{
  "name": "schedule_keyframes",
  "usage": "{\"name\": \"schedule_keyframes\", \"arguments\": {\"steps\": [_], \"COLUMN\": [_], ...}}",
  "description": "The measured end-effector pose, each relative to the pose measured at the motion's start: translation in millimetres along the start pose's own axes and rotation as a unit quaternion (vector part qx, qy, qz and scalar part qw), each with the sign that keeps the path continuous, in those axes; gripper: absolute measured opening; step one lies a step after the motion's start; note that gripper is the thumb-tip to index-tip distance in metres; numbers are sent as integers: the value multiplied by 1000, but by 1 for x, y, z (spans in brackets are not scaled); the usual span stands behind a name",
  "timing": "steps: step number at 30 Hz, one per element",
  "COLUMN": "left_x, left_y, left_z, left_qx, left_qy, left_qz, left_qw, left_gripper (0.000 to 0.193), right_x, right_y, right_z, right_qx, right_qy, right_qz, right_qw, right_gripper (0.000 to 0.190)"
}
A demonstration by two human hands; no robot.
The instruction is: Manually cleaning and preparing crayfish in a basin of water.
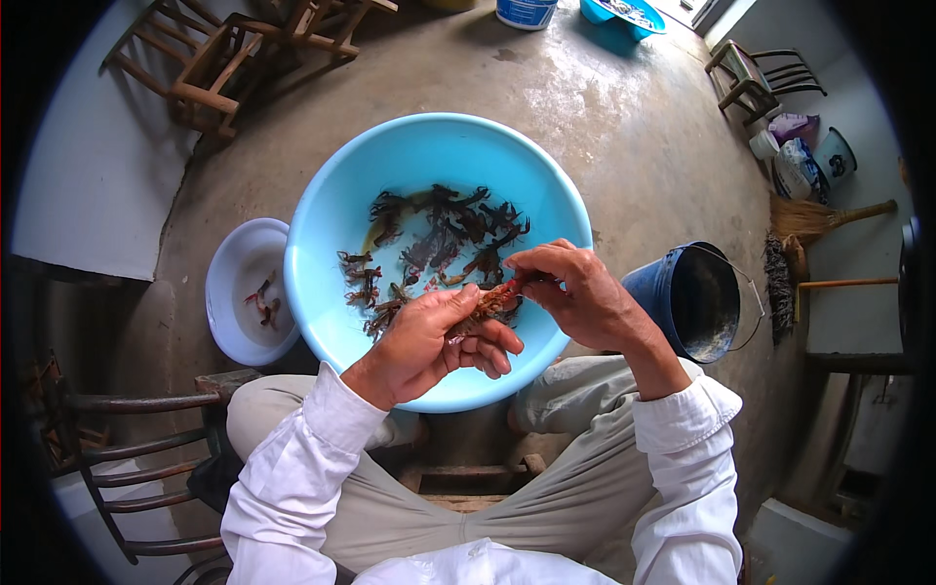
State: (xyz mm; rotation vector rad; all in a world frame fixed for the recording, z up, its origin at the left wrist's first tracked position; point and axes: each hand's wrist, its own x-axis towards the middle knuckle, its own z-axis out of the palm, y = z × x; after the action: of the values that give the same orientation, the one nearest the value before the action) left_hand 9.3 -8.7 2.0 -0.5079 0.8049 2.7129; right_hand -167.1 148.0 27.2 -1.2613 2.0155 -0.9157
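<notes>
Over the near side of a large light-blue plastic basin (439, 131), my left hand (439, 336) grips a reddish-brown crayfish (491, 303), thumb on top and fingers curled beneath. My right hand (578, 292) pinches the crayfish's red front end between thumb and fingertips; the exact part is hidden by the fingers. Below both hands, several dark crayfish (446, 219) lie in shallow water on the basin's bottom. To the left stands a smaller pale-blue basin (219, 292), with a few crayfish (265, 301) in cloudy water.
A blue metal bucket (651, 285) with a wire handle leans on its side at right. Beyond it are a straw broom (804, 216) and a mop head (779, 285). Wooden chairs (197, 73) stand upper left, another wooden chair (146, 446) lower left. A white-and-blue bucket (526, 13) stands far ahead.
</notes>
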Motion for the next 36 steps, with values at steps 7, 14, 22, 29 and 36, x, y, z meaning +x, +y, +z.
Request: {"name": "schedule_keyframes", "arguments": {"steps": [7,14,22,29,36], "left_x": [-2,0,2,0,1], "left_y": [1,-2,-6,-7,-6], "left_z": [4,8,1,0,3], "left_qx": [3,-23,-68,-53,-33], "left_qy": [-35,19,-9,5,12], "left_qz": [7,59,120,122,126], "left_qw": [999,998,990,991,991], "left_gripper": [39,34,32,31,31], "right_x": [1,4,1,-4,-7], "right_y": [1,7,-11,-18,-24], "right_z": [6,13,23,28,32], "right_qx": [-60,-43,10,-20,68], "right_qy": [33,223,285,250,196], "right_qz": [-57,-81,-105,-153,-199], "right_qw": [996,970,953,956,958], "right_gripper": [35,34,34,31,24]}}
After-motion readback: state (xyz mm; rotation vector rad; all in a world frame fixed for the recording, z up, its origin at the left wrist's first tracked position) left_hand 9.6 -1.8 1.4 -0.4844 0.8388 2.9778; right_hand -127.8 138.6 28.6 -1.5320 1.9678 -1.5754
